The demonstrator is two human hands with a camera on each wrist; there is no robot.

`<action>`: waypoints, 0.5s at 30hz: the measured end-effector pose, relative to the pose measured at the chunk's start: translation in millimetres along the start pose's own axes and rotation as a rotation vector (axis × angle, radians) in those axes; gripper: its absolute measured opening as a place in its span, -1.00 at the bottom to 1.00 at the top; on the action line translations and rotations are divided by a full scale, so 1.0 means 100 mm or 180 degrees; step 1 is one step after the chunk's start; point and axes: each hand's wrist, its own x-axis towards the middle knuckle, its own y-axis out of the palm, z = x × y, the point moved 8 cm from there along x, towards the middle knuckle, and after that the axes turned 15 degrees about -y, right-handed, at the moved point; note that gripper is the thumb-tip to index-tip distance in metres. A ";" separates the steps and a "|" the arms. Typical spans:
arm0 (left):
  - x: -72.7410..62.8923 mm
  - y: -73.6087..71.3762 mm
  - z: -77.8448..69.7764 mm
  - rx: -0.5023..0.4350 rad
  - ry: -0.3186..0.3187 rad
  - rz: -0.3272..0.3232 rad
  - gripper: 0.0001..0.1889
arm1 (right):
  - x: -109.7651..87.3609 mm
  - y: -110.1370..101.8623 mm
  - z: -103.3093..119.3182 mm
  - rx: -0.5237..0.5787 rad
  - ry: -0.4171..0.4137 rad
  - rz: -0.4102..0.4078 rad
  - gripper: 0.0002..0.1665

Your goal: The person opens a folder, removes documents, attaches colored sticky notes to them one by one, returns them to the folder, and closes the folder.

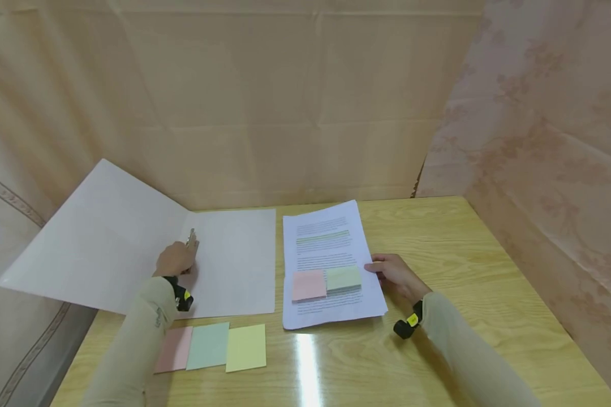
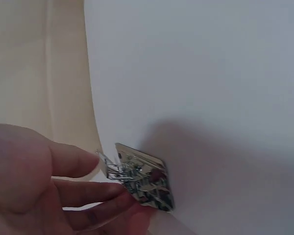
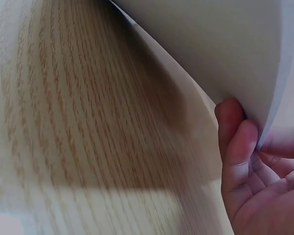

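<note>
An open white folder (image 1: 236, 260) lies at the left, its cover (image 1: 102, 237) tilted up. My left hand (image 1: 175, 259) is at the fold, gripping the shiny metal clip (image 2: 149, 183) there; in the left wrist view the thumb is at its wire lever and the fingers curl under its plate. My right hand (image 1: 394, 274) pinches the right edge of a stack of printed sheets (image 1: 326, 257), thumb on top and fingers below. That edge is raised off the table in the right wrist view. A pink sticky-note pad (image 1: 308, 285) and a pale green one (image 1: 343, 278) rest on the stack.
Pink (image 1: 174, 349), green (image 1: 208, 346) and yellow (image 1: 246, 347) sticky-note pads lie side by side in front of the folder. The wooden table (image 1: 438, 237) meets a beige curtain (image 1: 285, 113) at the back and a floral cloth (image 1: 555, 141) on the right.
</note>
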 end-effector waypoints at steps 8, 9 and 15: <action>0.10 -0.01 0.15 -0.0247 -0.0039 -0.0106 -0.45 | 0.02 -0.04 -0.01 0.0033 -0.0037 0.0008 -0.48; 0.10 0.00 0.14 -0.0264 -0.0035 -0.0090 -0.50 | 0.01 -0.06 -0.01 0.0033 -0.0026 0.0008 -0.46; 0.00 0.03 0.02 -0.0279 0.0014 -0.0042 -0.55 | 0.01 -0.15 0.04 0.0124 -0.0114 0.0039 -0.46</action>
